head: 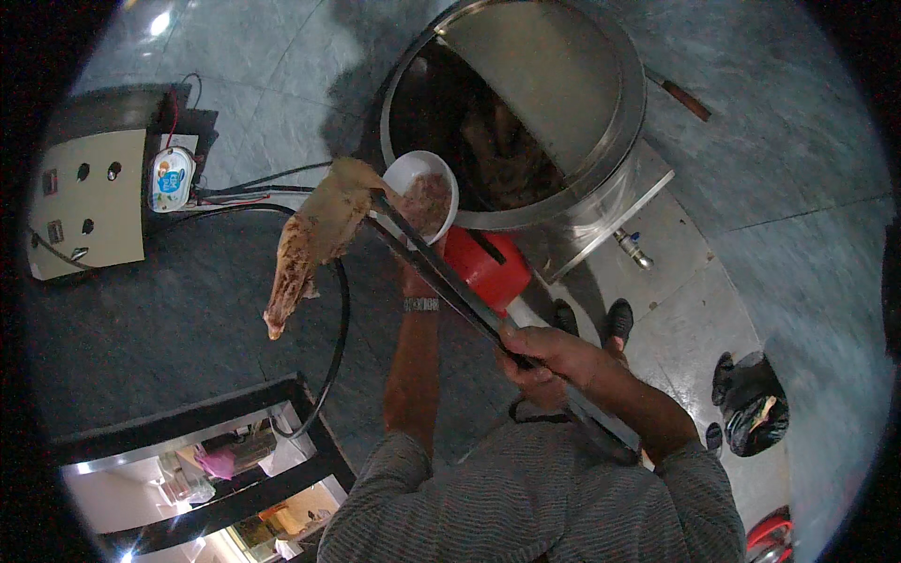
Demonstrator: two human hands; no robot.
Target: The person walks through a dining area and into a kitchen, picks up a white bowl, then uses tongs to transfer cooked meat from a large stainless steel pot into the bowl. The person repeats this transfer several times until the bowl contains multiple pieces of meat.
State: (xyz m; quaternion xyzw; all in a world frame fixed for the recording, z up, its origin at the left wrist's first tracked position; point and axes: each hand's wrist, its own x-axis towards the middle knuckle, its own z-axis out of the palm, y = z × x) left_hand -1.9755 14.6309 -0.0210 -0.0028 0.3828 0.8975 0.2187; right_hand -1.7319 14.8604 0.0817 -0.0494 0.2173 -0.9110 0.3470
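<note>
My right hand point(545, 362) grips a pair of long metal tongs point(447, 281). Between their far ends hangs a large piece of pale, browned meat point(320, 218) that tapers downward; its exact kind is unclear. My left hand point(418, 276), below a wristwatch, holds a white bowl point(450, 214) from beneath, its fingers mostly hidden. Inside the bowl lies a pinkish-brown, crumbly food point(426, 200). Just beyond the bowl stands a big round steel pot point(517, 219), half covered by a flat metal lid point(542, 77). Dark pieces point(503, 151) show dimly in its uncovered half.
A red plastic container point(493, 271) is beside the pot's base, near a valve point(633, 250). Cables point(345, 302) run from a control panel point(88, 204) at the left. A wooden-handled tool point(686, 100) is right of the pot. Farther right lies a black plastic bag point(760, 415).
</note>
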